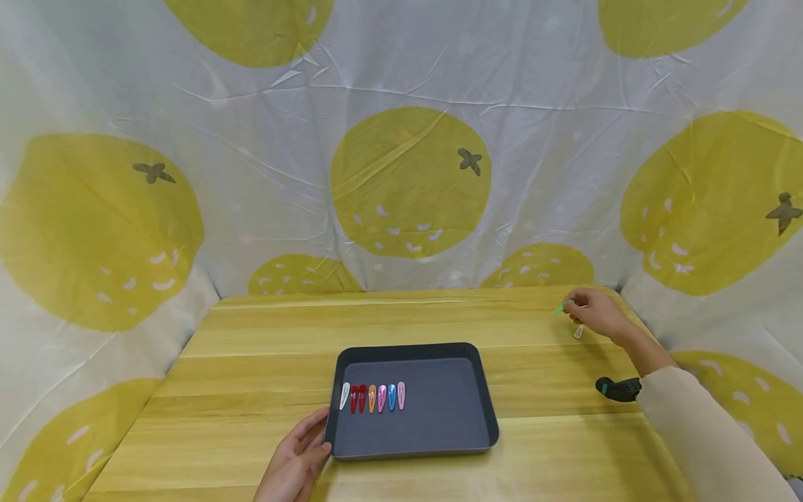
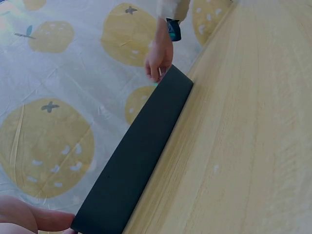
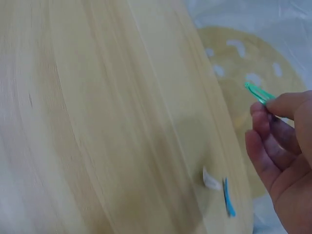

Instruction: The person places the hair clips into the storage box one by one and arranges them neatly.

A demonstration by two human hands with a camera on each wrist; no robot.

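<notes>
My right hand (image 1: pixel 597 312) pinches a green hair clip (image 3: pixel 260 93) between thumb and forefinger, above the table's far right part. Below that hand, a white hair clip (image 3: pixel 211 180) and a blue hair clip (image 3: pixel 228 198) lie on the wood. My left hand (image 1: pixel 295 457) grips the near left corner of a dark baking tray (image 1: pixel 433 454), its thumb at the rim. Along the tray's left side, several snap hair clips stand in a row: white (image 1: pixel 345 396), two red, orange (image 1: pixel 372 399), purple, blue (image 1: pixel 392 397) and pink (image 1: pixel 401 395).
The tray stands on a wooden table (image 1: pixel 251 369). A black wrist device (image 1: pixel 617 389) shows by the right sleeve. Behind and on both sides hangs a white cloth (image 1: pixel 263 174) with large yellow fruit prints, meeting the table's far edge.
</notes>
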